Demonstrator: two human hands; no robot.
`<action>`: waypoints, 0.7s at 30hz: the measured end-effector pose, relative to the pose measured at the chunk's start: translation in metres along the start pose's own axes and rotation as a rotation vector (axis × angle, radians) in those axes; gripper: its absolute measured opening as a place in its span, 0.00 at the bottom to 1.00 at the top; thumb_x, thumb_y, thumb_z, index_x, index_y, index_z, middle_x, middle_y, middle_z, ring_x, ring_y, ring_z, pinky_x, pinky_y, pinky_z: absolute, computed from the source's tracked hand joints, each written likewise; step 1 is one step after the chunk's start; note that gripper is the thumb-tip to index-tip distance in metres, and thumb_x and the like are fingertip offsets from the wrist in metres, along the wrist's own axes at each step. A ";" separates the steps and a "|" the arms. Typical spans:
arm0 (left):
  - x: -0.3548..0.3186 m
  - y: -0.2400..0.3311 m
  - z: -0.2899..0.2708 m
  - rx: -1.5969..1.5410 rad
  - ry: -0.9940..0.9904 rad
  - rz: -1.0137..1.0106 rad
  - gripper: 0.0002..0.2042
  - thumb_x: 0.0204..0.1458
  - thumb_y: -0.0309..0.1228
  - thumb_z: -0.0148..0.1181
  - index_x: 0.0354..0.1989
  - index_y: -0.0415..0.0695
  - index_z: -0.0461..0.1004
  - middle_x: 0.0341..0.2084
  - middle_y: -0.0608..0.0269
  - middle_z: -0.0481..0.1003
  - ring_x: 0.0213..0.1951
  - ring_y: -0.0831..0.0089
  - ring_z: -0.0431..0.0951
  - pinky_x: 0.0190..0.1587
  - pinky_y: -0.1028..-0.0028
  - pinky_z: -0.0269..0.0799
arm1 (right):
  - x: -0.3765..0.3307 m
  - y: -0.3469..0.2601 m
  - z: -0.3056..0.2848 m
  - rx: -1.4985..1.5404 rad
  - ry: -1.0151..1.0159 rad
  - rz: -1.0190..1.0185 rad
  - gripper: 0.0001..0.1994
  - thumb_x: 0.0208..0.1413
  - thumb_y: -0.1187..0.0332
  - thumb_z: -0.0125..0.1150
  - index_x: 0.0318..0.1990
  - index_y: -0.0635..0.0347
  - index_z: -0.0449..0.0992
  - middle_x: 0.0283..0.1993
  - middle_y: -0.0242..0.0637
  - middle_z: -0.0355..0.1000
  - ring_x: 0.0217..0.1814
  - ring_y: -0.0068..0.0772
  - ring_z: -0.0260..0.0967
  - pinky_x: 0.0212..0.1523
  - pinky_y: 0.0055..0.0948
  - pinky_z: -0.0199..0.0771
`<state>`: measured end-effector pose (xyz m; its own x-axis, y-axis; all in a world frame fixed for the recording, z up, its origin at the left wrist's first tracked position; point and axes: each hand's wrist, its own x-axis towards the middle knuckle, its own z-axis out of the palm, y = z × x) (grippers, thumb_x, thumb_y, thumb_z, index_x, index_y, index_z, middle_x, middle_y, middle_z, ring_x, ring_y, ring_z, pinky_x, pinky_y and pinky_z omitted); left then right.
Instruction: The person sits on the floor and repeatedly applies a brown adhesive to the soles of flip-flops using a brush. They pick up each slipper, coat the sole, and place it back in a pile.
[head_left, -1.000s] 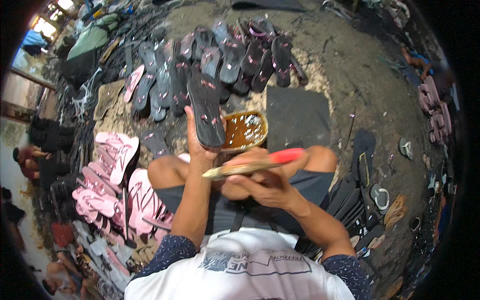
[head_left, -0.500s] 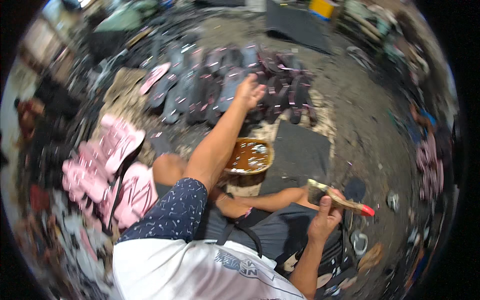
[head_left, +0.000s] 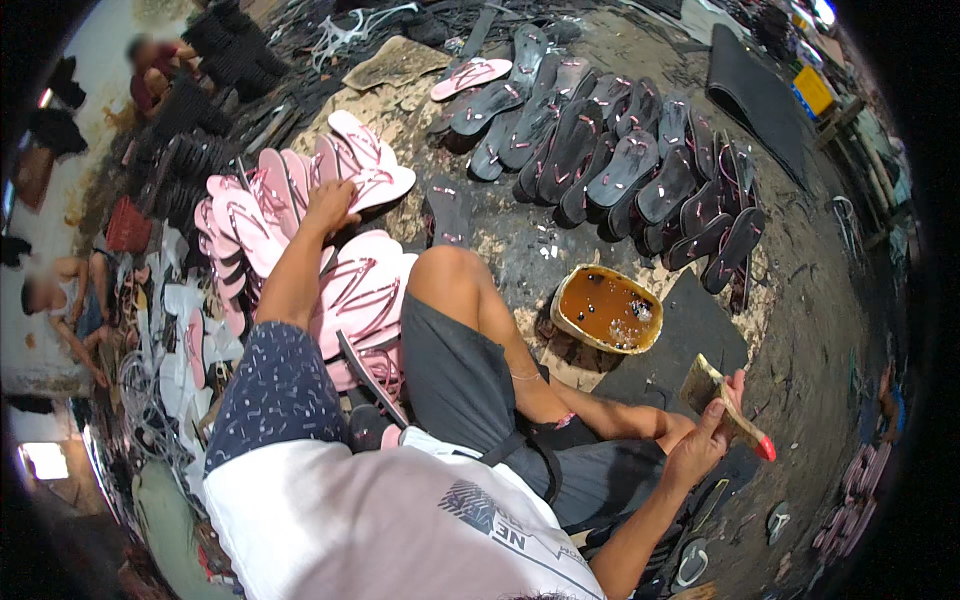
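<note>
My left hand (head_left: 332, 207) is at the heap of pink flip-flops (head_left: 250, 225) on the left, fingers curled down among them. Its fingertips are hidden, so whether it grips one I cannot make out. On the right, my right hand (head_left: 703, 440) is closed round a wide flat brush (head_left: 742, 422). The brush's bristles point up and left, and its handle ends in a red tip. Between the hands, ahead of my knees, stands a tub of brown liquid (head_left: 606, 308) with shiny patches on it. Rows of dark flip-flop soles (head_left: 622, 168) lie beyond the tub.
A dark sheet (head_left: 683, 335) lies under the tub's right side, and another black sheet (head_left: 758, 105) at the far right. A single pink sole (head_left: 470, 79) lies by the rows. Two other people sit at far left. Scraps and white strips litter the left floor.
My left hand has swung back and left from above the dark soles to the pink flip-flops. The view has turned left. My right hand still holds the brush.
</note>
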<state>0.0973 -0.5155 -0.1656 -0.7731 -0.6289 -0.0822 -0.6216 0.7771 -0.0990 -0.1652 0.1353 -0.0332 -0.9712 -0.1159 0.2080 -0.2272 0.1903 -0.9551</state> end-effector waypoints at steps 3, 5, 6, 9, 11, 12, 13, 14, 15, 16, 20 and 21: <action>-0.005 -0.001 -0.018 -0.204 -0.031 0.092 0.25 0.40 0.36 0.76 0.48 0.49 0.73 0.49 0.50 0.73 0.51 0.51 0.75 0.56 0.55 0.69 | 0.015 0.007 0.012 -0.045 -0.058 0.071 0.26 0.69 0.55 0.54 0.63 0.69 0.68 0.72 0.39 0.62 0.73 0.37 0.58 0.73 0.35 0.51; -0.029 -0.021 -0.027 -0.526 0.334 -0.012 0.22 0.46 0.34 0.72 0.50 0.46 0.73 0.46 0.55 0.74 0.49 0.58 0.76 0.50 0.61 0.72 | 0.027 0.017 0.032 0.058 -0.100 0.151 0.22 0.71 0.60 0.52 0.64 0.68 0.69 0.68 0.40 0.67 0.69 0.33 0.62 0.72 0.32 0.55; -0.029 -0.016 -0.048 -0.924 0.229 -0.233 0.20 0.53 0.34 0.67 0.53 0.42 0.72 0.43 0.60 0.75 0.42 0.67 0.76 0.45 0.67 0.74 | 0.034 0.028 0.039 0.072 -0.086 0.254 0.21 0.70 0.59 0.55 0.60 0.68 0.74 0.61 0.39 0.73 0.63 0.32 0.68 0.68 0.31 0.62; -0.079 0.088 -0.135 -1.219 0.112 0.002 0.24 0.60 0.27 0.60 0.65 0.40 0.66 0.46 0.60 0.77 0.40 0.78 0.77 0.45 0.75 0.75 | 0.052 0.027 0.067 -0.279 -0.337 0.237 0.16 0.63 0.61 0.64 0.51 0.63 0.81 0.48 0.38 0.80 0.52 0.26 0.74 0.57 0.29 0.71; -0.121 0.137 -0.135 -1.027 0.004 0.074 0.31 0.57 0.33 0.66 0.68 0.38 0.64 0.57 0.59 0.74 0.56 0.69 0.74 0.60 0.69 0.69 | 0.058 0.069 0.097 -0.337 -0.445 0.091 0.19 0.55 0.54 0.70 0.45 0.61 0.83 0.46 0.45 0.81 0.50 0.42 0.78 0.52 0.38 0.73; -0.144 0.163 -0.134 -0.926 0.021 0.125 0.30 0.54 0.32 0.68 0.66 0.39 0.67 0.61 0.55 0.70 0.60 0.65 0.72 0.63 0.67 0.66 | 0.059 0.077 0.113 -0.465 -0.457 -0.186 0.17 0.53 0.54 0.71 0.41 0.57 0.83 0.40 0.45 0.81 0.46 0.44 0.77 0.46 0.44 0.72; -0.154 0.187 -0.136 -0.751 0.112 0.270 0.31 0.52 0.33 0.70 0.65 0.41 0.70 0.68 0.49 0.63 0.64 0.59 0.67 0.65 0.64 0.62 | 0.063 0.100 0.122 -0.541 -0.452 -0.237 0.14 0.52 0.54 0.71 0.40 0.53 0.83 0.35 0.41 0.80 0.43 0.44 0.75 0.43 0.45 0.68; -0.163 0.211 -0.134 -0.659 0.135 0.275 0.30 0.51 0.35 0.71 0.64 0.42 0.72 0.71 0.45 0.57 0.67 0.54 0.63 0.67 0.62 0.58 | 0.063 0.113 0.124 -0.677 -0.486 -0.259 0.14 0.53 0.55 0.71 0.41 0.52 0.83 0.36 0.40 0.79 0.43 0.44 0.75 0.43 0.45 0.68; -0.164 0.219 -0.131 -0.485 0.171 0.318 0.31 0.50 0.36 0.71 0.65 0.45 0.72 0.72 0.43 0.54 0.67 0.51 0.62 0.67 0.61 0.59 | 0.066 0.118 0.125 -0.804 -0.524 -0.277 0.13 0.53 0.55 0.71 0.42 0.50 0.83 0.36 0.39 0.79 0.42 0.44 0.75 0.43 0.46 0.67; -0.165 0.224 -0.135 -0.363 0.220 0.326 0.30 0.50 0.37 0.71 0.64 0.47 0.73 0.73 0.44 0.53 0.67 0.50 0.61 0.67 0.60 0.60 | 0.064 0.106 0.120 -0.669 -0.446 -0.281 0.12 0.53 0.59 0.71 0.42 0.53 0.84 0.39 0.40 0.80 0.45 0.40 0.76 0.46 0.41 0.70; -0.142 0.231 -0.142 -0.630 0.126 0.380 0.28 0.51 0.36 0.71 0.63 0.45 0.74 0.71 0.44 0.56 0.68 0.51 0.63 0.68 0.61 0.60 | 0.074 0.074 0.078 -0.337 -0.280 -0.424 0.10 0.55 0.69 0.72 0.44 0.59 0.84 0.45 0.37 0.82 0.49 0.30 0.78 0.52 0.30 0.76; -0.143 0.229 -0.144 -0.716 0.099 0.324 0.25 0.55 0.32 0.68 0.62 0.41 0.74 0.69 0.47 0.63 0.68 0.56 0.65 0.67 0.63 0.60 | 0.074 0.082 0.063 -0.179 -0.337 -0.363 0.10 0.56 0.70 0.71 0.45 0.60 0.83 0.45 0.35 0.82 0.48 0.28 0.78 0.52 0.29 0.76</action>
<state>0.0476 -0.2435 -0.0338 -0.9164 -0.3891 0.0942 -0.2672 0.7697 0.5798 -0.2514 0.0805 -0.1090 -0.7578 -0.5072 0.4106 -0.5818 0.2402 -0.7771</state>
